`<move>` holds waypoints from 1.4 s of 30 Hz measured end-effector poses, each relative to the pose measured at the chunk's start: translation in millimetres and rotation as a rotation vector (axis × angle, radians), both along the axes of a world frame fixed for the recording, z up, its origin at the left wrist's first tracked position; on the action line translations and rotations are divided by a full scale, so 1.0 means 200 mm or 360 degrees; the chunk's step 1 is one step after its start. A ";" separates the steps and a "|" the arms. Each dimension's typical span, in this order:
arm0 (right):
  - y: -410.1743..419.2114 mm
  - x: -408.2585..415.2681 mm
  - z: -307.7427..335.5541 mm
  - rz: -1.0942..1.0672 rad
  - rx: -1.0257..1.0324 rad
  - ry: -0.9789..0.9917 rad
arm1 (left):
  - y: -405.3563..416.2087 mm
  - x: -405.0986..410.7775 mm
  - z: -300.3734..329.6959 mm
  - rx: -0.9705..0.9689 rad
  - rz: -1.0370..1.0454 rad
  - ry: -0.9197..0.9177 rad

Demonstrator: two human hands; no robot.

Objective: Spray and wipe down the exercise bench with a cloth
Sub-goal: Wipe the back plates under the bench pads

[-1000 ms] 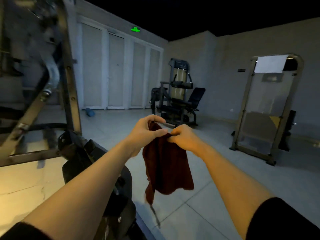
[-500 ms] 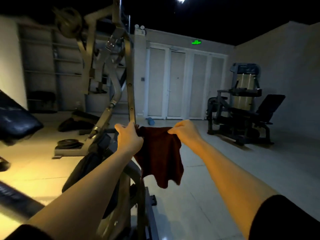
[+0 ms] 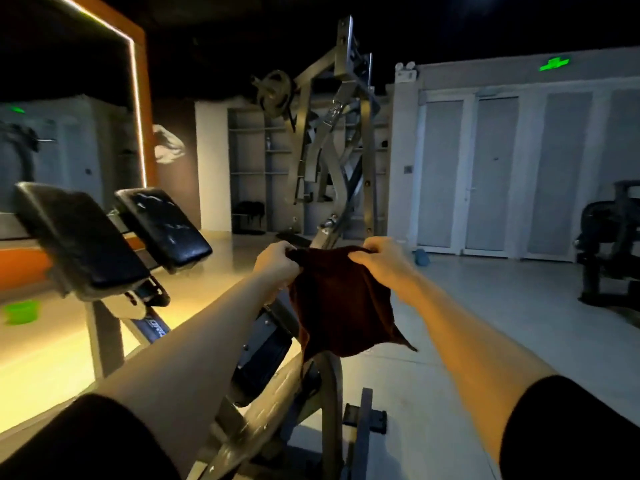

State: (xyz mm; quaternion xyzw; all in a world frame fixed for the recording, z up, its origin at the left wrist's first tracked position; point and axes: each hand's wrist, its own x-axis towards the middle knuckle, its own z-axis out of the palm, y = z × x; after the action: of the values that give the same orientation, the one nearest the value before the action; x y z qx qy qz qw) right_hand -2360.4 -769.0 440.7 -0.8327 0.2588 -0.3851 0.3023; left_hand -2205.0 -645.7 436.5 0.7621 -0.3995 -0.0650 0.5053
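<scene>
Left hand: the left hand (image 3: 277, 263) pinches one upper corner of the cloth (image 3: 341, 306), fingers curled round the gathered edge.
Right hand: the right hand (image 3: 381, 259) pinches the opposite upper corner the same way, so the top edge is stretched between the two.
Cloth position: it hangs in the air in front of the person, above the machine frame (image 3: 287, 386) and apart from the pads.
Cloth handling: dark red, limp and light by the look of its sagging folds and drooping lower corner; it likely bunches easily and should not slip from a pinch.
Best hold: probably folded into a wad under a flat palm for wiping, since corner pinches leave it flapping.
Bench pads: two black padded cushions (image 3: 162, 225) sit to the left, well apart from the cloth; streaks glint on the nearer-centre one, possibly moisture.
Spray bottle: none can be made out.
</scene>
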 end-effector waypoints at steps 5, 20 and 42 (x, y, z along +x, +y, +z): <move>-0.17 0.06 -0.04 0.0175 -0.0052 -0.0031 | -0.01 -0.04 -0.02 -0.0018 0.0190 0.0070; -0.56 0.14 -0.10 0.0940 -0.0211 0.0364 | -0.03 -0.26 -0.09 0.0112 0.0954 -0.0555; -1.42 0.26 -0.07 0.1477 -0.0040 0.0396 | -1.00 -0.51 -0.01 0.0306 0.1361 -0.0418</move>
State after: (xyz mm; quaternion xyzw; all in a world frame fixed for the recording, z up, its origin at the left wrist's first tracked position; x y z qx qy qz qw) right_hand -2308.2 -1053.5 427.5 -0.9036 -0.1107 -0.1098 0.3990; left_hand -2306.8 -845.8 435.4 0.9038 -0.1018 0.2100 0.3588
